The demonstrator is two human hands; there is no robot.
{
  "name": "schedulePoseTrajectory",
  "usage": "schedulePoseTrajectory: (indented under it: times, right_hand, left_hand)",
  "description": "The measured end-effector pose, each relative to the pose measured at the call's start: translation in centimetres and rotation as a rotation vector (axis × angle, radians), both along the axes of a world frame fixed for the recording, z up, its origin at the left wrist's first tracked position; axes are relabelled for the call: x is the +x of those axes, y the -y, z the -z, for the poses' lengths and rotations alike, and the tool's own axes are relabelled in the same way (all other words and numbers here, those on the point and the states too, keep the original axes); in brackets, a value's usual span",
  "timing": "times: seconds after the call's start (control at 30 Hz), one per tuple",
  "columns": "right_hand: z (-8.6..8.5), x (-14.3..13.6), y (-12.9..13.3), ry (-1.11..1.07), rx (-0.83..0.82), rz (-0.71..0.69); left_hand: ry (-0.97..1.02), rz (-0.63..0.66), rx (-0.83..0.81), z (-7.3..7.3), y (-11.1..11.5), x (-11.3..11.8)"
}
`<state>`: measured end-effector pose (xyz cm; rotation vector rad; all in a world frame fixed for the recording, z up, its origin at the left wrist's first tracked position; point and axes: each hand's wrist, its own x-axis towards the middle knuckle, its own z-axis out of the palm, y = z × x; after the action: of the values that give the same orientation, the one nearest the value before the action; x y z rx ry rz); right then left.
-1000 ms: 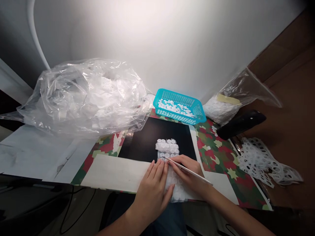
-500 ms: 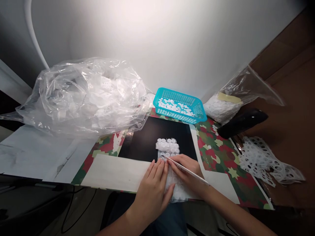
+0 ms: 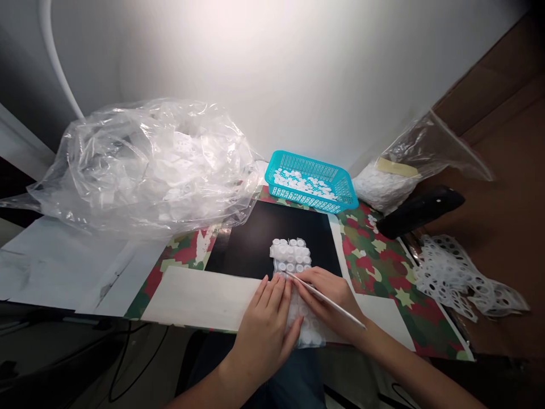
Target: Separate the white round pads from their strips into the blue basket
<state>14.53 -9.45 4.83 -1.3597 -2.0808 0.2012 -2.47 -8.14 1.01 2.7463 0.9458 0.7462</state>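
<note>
A strip of white round pieces in rows [image 3: 293, 253] lies on the black mat [image 3: 255, 238] and runs toward me under my hands. The part nearest me reaches the table's front edge. My left hand [image 3: 266, 318] lies on the strip's left side, fingers stretched forward and thumb out to the right. My right hand [image 3: 330, 295] is closed around a slim white pen-like tool [image 3: 336, 307]. Its thin dark tip points left, at a row of round pieces just beyond my left fingertips. Whether the tip touches them I cannot tell. My hands hide part of the strip.
A turquoise basket [image 3: 347, 201] with small white pieces stands behind the mat. A large clear bag of white material [image 3: 157, 170] is at left. On the right are another clear bag [image 3: 383, 184], a black-handled object [image 3: 421, 213] and perforated white sheets [image 3: 460, 278].
The tool's tip has shifted slightly to the right and its rear end has dropped a little. My left hand has hardly moved, and the strip stays in place.
</note>
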Motion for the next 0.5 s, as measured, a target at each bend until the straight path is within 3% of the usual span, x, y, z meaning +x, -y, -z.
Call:
schedulePoseTrajectory:
  times: [0.37, 0.5]
  right_hand:
    - [0.9, 1.4, -0.3, 0.145, 0.142, -0.120]
    - [1.0, 1.9, -0.9, 0.200, 0.198, -0.098]
  left_hand:
    - [0.016, -0.018, 0.026, 0.1, 0.1, 0.0]
    - [-0.002, -0.012, 0.020, 0.1, 0.1, 0.0]
